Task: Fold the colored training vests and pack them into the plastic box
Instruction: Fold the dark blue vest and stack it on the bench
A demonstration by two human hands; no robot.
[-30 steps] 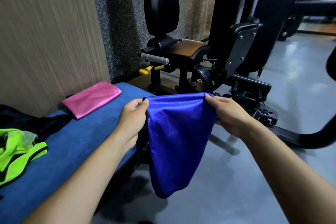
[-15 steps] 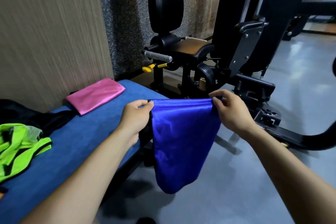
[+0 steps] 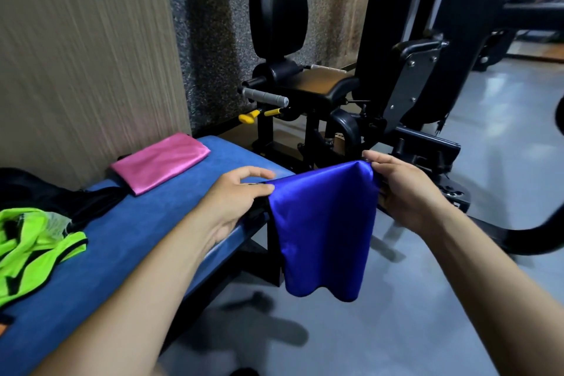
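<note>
The blue vest (image 3: 323,232) hangs in the air just past the end of the bench (image 3: 128,253), held by its top edge between both hands. The left hand (image 3: 235,198) pinches the left corner between thumb and fingers; the right hand (image 3: 403,189) has its grip curled round the right corner, bunching the cloth there. The fabric looks slick and satiny, doubled over, its lower hem loose and uneven above the floor. That is likely where trouble lies: a light pinch on slippery cloth could let a layer slide out, so the fold opens or the vest drops to the floor. Laying it down carelessly could also skew the edges. A pink vest (image 3: 161,162) lies folded on the bench near the wall, and a green vest (image 3: 33,247) sits crumpled, not yet folded, beside dark cloth (image 3: 45,195). No plastic box is in view, so packing looks some way off.
</note>
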